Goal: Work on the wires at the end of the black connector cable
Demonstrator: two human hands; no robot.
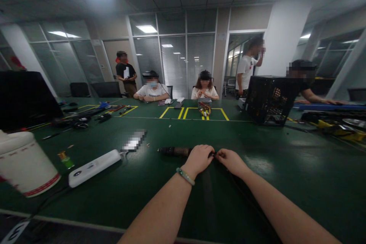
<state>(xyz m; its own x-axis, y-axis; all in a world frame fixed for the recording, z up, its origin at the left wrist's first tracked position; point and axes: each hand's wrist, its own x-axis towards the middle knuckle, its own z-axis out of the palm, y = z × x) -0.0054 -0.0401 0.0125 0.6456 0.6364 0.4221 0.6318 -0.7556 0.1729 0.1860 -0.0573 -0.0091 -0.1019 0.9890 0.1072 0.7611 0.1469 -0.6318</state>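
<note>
A dark, tube-shaped tool with a brown barrel and a narrow tip (174, 151) lies on the green table, its tip pointing left. It resembles an electric screwdriver, but the exact kind is unclear. My left hand (201, 157), with a bracelet (185, 176) at its wrist, is closed over the tool's right end. Close beside it, my right hand (230, 161) pinches a black cable (243, 186) where it meets the tool's end. The fingertips almost touch and hide the joint between tool and cable. From there the cable runs toward the lower right, partly behind my right forearm.
Left on the table (137, 198) are a white power strip (95, 167), a phone (134, 141), a small green bottle (66, 160) and a white lidded container (27, 164). A black computer case (267, 101) stands at right. Several people sit or stand beyond the table.
</note>
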